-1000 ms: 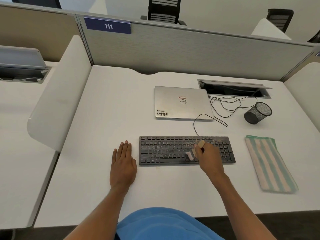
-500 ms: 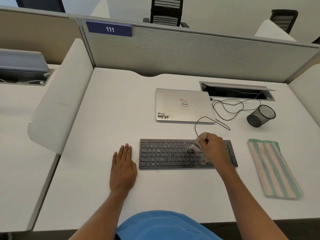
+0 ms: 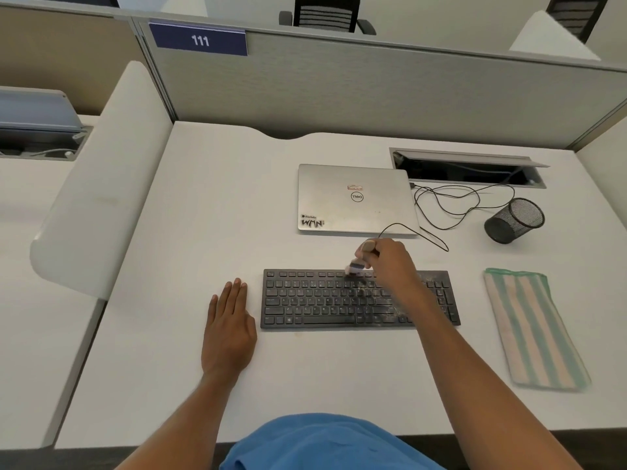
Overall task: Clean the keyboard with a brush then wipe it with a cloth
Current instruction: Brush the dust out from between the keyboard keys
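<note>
- On the white tabletop the left hand lies flat, fingers straight, just left of the keyboard.
- The right hand grips the brush, bristles on the top key row; the cloth lies right of its fingers.
- Beyond the fingers: closed laptop, grey partition.

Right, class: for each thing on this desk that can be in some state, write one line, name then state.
keyboard, flat on the desk, dusty on its right part.
brush, gripped by the right hand, bristles at the top key row.
left hand, flat on the desk, holding nothing.
striped cloth, folded, untouched.
laptop, lid closed.
mesh pen cup, looks empty.
cable hatch, lid open.
</note>
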Tool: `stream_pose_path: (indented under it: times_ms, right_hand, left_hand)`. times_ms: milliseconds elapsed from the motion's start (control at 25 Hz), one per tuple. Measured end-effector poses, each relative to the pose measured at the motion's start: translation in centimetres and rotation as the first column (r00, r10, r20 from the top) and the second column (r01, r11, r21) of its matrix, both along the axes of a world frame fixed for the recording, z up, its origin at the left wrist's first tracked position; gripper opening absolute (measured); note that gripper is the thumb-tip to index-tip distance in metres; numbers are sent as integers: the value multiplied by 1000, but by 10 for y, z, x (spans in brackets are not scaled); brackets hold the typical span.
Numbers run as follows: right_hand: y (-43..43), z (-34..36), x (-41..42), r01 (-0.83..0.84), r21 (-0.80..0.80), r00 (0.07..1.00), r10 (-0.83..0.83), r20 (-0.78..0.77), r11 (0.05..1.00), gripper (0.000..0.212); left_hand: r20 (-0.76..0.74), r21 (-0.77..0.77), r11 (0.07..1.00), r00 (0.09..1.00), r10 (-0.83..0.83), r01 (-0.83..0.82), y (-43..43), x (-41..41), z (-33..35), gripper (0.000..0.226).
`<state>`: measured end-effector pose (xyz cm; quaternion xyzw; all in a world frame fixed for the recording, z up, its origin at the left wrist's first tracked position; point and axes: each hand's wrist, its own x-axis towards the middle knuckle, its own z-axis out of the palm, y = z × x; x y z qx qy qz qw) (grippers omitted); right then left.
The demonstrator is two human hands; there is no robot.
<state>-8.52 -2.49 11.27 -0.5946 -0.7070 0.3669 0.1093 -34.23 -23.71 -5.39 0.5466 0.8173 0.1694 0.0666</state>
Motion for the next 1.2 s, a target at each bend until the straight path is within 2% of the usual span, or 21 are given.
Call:
stream_pose_path:
  times_ms: [120,240,400,520,640,720,840,920,1000,1080,1200]
  right_hand:
    - [9,12,19,41,14,990,-43,138,999,28]
    - [16,26,26,138,-25,986,-135,97,990,19]
    - [11,21,2,-39,11,998,38,44,999,20]
    - [5,12,-7,-139,6,987,138,84,990,24]
    - [9,15,8,-61,37,979,52,195,997,24]
    - [16,14,22,29,-5,988,-28,153,1000,21]
    - [18,13,21,116,-15,990,-114,83,993,16]
    - [8,14,4,-3,14,993,1,120,1000,14]
    - [-5,11,-13,-125,7,981,123,152,992,16]
    - [-10,3,-16,-189,9,971,185,153,982,19]
    - [-7,5,6,-84,-19,983,86,162,996,16]
  left_hand:
    - [-3,2,1000,1000,4,-4,0,1,1,67]
    - [3,-5,1000,1000,8,-8,1,2,2,67]
    - [11,-8,1000,1000,12,-12,3,3,4,67]
    - [10,-5,1000,1000,11,-11,2,2,5,67]
    - [12,-9,1000,1000,14,-14,2,4,5,67]
    - [25,-9,1000,1000,15,-15,1,5,5,67]
    - [159,33,998,986,56,-62,3,3,7,63]
    - [273,75,990,957,98,-123,7,9,13,60]
    - [313,110,983,944,103,-144,10,30,20,59]
    - [286,144,987,958,25,-69,9,56,24,58]
    - [143,142,981,978,-149,129,5,78,19,59]
